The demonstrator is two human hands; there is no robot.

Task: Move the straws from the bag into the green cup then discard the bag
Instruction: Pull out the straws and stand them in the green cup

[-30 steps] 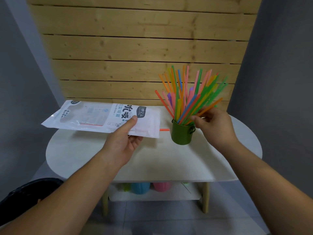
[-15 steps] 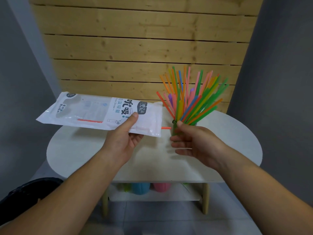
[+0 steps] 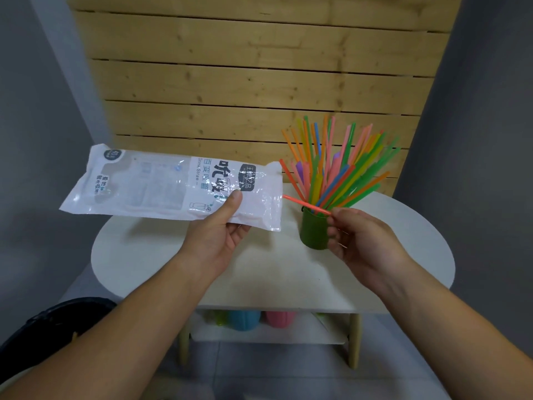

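The left hand (image 3: 219, 235) pinches a white straw bag (image 3: 173, 187) by its open end, thumb on top, holding it level above the white oval table (image 3: 259, 269). At 3 o'clock from it, the right hand (image 3: 366, 241) grips one orange straw (image 3: 305, 204) in its fingertips, partly covering the green cup (image 3: 313, 232) of fanned straws (image 3: 334, 171). Whether the bag holds more cannot be made out. Coloured cups (image 3: 259, 320) below are half hidden.

Green cup (image 3: 313, 232), multicoloured straws (image 3: 334, 171), white printed bag (image 3: 173, 186)
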